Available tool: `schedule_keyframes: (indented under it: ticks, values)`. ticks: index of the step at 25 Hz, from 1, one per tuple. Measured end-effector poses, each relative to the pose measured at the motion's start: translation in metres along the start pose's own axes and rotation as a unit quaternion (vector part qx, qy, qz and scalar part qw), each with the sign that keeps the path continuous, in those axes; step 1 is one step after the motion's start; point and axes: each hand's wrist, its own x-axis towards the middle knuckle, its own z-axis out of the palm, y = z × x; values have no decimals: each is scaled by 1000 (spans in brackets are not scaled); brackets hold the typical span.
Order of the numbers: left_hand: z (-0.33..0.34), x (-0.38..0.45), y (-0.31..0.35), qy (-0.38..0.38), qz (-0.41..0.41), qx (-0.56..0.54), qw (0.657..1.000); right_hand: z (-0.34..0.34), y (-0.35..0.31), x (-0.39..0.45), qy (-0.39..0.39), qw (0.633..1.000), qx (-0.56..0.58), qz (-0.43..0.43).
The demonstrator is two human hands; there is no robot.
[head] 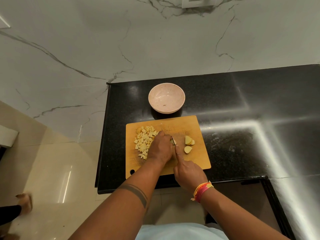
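Right hand around knife, left hand curled over potato piece on cutting board; pink bowl beyond, speck inside.

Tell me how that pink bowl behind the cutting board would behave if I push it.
The pink bowl looks empty, so probably light. On the glossy black counter it would likely slide easily. Its rounded sides narrow toward the base, so it might rock.

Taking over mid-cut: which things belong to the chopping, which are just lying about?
In use: cutting board, knife, left hand, right hand, piece being cut, diced pile, waiting slices, probably the bowl.
Lying about: wall socket, someone's foot.
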Motion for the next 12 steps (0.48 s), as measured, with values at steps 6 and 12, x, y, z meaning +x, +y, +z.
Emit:
schedule_keyframes:
  ticks: [6, 12]
  values:
    - [1, 1, -3, -5, -3, -5, 1000, 7, 11, -36, -14, 1000, 1, 13]
    - [0, -4, -10, -7, -7, -32, 999, -2, 2, -19, 7, 1000, 25, 1]
